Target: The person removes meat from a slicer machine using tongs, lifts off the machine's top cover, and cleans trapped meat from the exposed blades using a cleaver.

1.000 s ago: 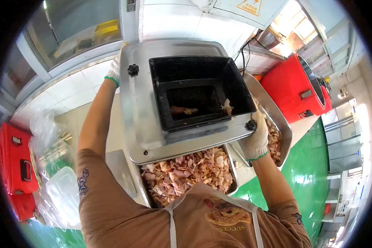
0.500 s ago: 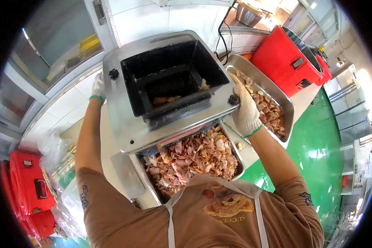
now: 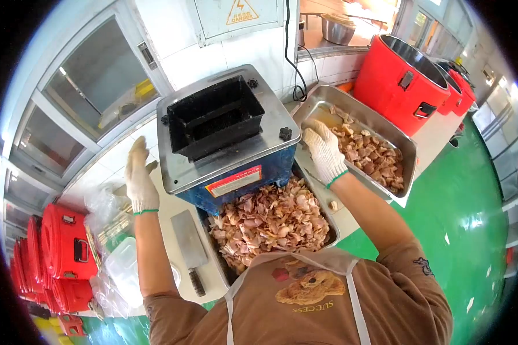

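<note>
worktop (image 3: 429,149) bearing a blue steel-topped machine (image 3: 230,158)
a tray (image 3: 368,116) of meat chunks (image 3: 374,158) sits to its right, sliced meat (image 3: 270,221) heaped in front; left hand (image 3: 140,181) spread beside the machine; right hand (image 3: 325,152) near its edge, fingers together; cleaver (image 3: 187,236) left of the slices.

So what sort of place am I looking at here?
Probably a commercial kitchen or food-preparation room: there's a metal-topped machine, a large heap of cut meat at its front, and a cleaver lying beside that.
</note>
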`<state>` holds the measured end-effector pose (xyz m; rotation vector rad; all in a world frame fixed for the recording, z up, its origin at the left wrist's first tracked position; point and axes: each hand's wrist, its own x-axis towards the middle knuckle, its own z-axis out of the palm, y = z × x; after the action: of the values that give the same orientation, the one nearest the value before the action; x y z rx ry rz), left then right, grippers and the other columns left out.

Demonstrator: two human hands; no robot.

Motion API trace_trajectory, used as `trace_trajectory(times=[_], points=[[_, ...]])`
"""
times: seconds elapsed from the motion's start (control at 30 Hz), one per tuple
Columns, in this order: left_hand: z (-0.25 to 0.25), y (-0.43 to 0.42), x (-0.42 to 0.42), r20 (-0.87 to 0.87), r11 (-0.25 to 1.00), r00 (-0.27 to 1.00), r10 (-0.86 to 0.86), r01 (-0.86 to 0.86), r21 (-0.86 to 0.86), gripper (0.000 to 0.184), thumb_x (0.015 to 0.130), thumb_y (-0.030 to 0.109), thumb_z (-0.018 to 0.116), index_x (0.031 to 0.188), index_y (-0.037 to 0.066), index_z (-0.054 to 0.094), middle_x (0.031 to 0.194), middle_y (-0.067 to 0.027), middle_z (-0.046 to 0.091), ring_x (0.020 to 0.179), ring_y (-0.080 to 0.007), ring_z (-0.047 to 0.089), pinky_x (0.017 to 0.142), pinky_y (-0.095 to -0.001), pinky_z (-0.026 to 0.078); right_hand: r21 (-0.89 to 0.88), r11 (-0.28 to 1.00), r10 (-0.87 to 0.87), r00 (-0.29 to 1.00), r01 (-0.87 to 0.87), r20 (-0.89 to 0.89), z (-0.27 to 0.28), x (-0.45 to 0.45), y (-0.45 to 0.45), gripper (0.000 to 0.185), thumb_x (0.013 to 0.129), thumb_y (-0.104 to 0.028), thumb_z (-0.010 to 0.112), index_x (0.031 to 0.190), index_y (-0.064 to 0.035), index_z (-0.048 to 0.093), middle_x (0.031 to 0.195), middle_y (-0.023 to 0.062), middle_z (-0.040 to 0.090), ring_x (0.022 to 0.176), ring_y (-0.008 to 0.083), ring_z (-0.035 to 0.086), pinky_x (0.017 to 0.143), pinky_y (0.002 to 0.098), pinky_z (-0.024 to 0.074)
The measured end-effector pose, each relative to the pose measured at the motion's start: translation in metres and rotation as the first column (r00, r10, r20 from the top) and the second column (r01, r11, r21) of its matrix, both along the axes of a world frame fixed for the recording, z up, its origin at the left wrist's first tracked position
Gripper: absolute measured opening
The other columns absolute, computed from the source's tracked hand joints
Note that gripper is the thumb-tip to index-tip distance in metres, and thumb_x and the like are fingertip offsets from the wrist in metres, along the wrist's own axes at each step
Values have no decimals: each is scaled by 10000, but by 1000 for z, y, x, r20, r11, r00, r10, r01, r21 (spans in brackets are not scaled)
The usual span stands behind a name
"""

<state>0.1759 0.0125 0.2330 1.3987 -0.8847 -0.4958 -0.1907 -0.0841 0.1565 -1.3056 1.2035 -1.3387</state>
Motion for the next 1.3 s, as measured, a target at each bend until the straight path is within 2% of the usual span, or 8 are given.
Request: trace_trajectory(times=[0.07,0.2,0.37,0.47,0.67,1.07,1.13,1.3], points=[[10,-3,-20,222,995,970,-96,88,50,508,981,231,443,1441,17,453,1471,-139,471,1341,-267,450,1063,-387,399,-266,963,-101,963,31,-251,28,0,-7,223,958,-194,528,1074,-61,665,925,107,682,811,198,621,742,315,509],[14,-13,-35,584,905,807,-86,-182,385,570,940,151,443,1499,110,344,1399,-237,472,1280,-393,480,1069,-421,382,-558,784,-206,736,-270,-645,83,13,-55,252,918,-216,470,973,-54,654,982,204,660,917,373,636,816,442,514],[12,-12,-36,794,873,568,-218,-251,419,542,966,219,466,1474,100,320,1348,-294,481,1209,-484,501,1013,-530,422,-285,863,-153,323,-417,-934,117,72,-126,323,914,-290,497,982,-59,712,1018,219,688,943,401,663,841,472,524],[9,-12,-39,739,885,668,-87,-289,365,510,960,220,453,1443,96,347,1312,-307,508,1182,-495,519,1001,-536,431,-29,935,-26,13,-354,-1000,147,94,-115,400,918,-324,500,1123,-61,720,1206,179,667,1095,342,659,933,443,521],[11,-12,-40,733,850,674,-91,-331,409,491,963,253,450,1425,118,357,1322,-262,514,1190,-459,529,990,-548,440,18,839,-142,-251,-544,-958,135,104,-166,330,898,-223,510,1073,-59,736,1182,191,674,1094,344,657,918,446,528],[7,-13,-38,727,872,686,-36,-333,357,500,984,245,446,1460,113,368,1347,-232,513,1220,-433,511,1015,-512,424,12,378,-69,-41,-926,-997,154,83,-183,280,920,-287,551,1103,-120,682,1101,164,687,998,347,661,852,442,530],[8,-11,-41,727,864,686,-39,-343,370,491,985,236,444,1455,111,372,1337,-232,519,1214,-426,516,1006,-510,430,92,634,64,-67,-768,-996,155,88,-178,319,910,-317,574,1135,-117,680,1129,171,686,1014,346,660,881,451,522],[13,-10,-44,739,863,671,-55,-341,373,478,984,209,443,1447,114,375,1319,-229,529,1201,-416,527,987,-500,446,48,684,-16,-81,-727,-997,151,97,-154,352,896,-324,572,1162,-117,673,1146,178,681,1023,359,656,891,457,520]])
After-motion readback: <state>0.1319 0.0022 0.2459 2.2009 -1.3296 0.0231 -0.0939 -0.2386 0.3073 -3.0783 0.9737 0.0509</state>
